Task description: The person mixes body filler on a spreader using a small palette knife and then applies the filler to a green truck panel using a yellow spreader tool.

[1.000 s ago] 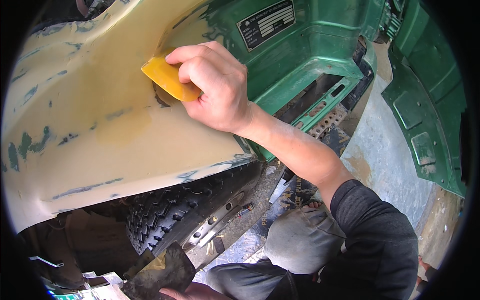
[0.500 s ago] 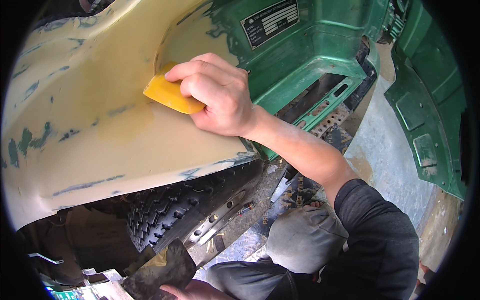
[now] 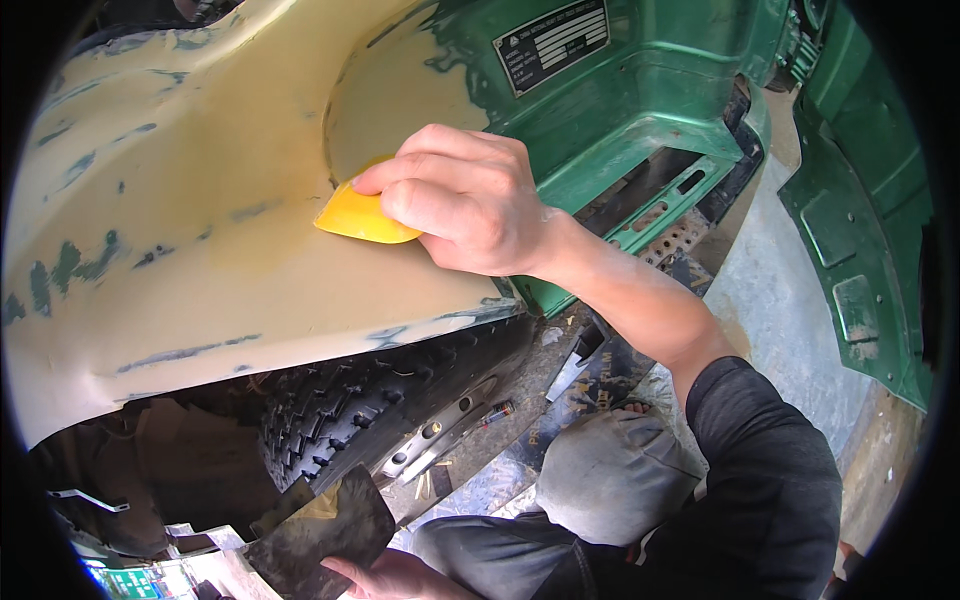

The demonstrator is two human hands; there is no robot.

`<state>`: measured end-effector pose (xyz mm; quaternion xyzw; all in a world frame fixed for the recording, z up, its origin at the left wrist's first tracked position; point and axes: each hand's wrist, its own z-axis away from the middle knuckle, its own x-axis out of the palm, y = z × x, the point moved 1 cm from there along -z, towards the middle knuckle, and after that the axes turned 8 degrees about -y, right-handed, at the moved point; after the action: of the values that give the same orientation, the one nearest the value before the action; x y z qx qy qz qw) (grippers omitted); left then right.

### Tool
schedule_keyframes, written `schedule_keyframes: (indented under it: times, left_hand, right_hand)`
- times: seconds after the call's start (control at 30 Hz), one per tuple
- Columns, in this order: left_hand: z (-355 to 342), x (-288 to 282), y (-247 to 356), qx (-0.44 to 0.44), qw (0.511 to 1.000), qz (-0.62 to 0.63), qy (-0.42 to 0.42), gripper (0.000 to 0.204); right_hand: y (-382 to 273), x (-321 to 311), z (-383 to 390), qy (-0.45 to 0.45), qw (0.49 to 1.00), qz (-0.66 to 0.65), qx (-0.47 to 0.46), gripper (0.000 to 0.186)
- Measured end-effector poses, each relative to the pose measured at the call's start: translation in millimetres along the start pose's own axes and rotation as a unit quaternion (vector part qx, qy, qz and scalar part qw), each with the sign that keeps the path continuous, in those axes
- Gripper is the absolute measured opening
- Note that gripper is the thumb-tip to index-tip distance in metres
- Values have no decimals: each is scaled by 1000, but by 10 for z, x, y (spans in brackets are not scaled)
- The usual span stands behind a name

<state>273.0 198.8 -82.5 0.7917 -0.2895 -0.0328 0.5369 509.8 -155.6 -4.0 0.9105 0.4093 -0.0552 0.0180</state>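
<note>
My right hand is closed round a yellow putty spreader. The spreader's edge rests against a fender panel coated in tan filler, just below a curved ridge. Green and dark patches show through the coating. Low in the view, my left hand grips a dark, stained mixing board by its near edge, thumb on top; its other fingers are hidden. A small tan dab of putty sits on the board's upper part.
Right of the fender is a green door step recess with a black label plate. A green door stands open at the right. Below the fender is a black knobby tyre. A scraper-like tool lies near the step; my knee is bent below.
My right hand has drawn the spreader a little right and down along the panel. The view has shifted slightly, and the left hand still holds the board.
</note>
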Motion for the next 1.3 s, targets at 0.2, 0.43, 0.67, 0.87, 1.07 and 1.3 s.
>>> schedule_keyframes:
  times: [0.2, 0.43, 0.67, 0.87, 1.07, 1.3]
  left_hand:
    - [-12, -119, -11, -9, 1000, 24, -10, 51]
    - [-15, -190, 64, -19, 993, -13, -112, 64]
    - [217, 318, 689, -349, 856, 324, -201, 61]
    - [287, 589, 803, -376, 831, 357, -198, 45]
    - [191, 365, 792, -338, 854, 358, -165, 39]
    - [176, 270, 785, -360, 844, 362, -164, 41]
  right_hand:
    - [-139, -211, -93, -22, 974, -156, 166, 19]
    - [-138, -300, -112, 89, 848, -423, 307, 25]
    - [-893, -701, -249, 116, 794, -510, 310, 35]
    - [-1555, -321, -156, -97, 710, -594, 365, 34]
    - [-1966, -156, -177, -175, 661, -638, 354, 30]
    - [-2060, -153, -68, -276, 652, -614, 348, 24]
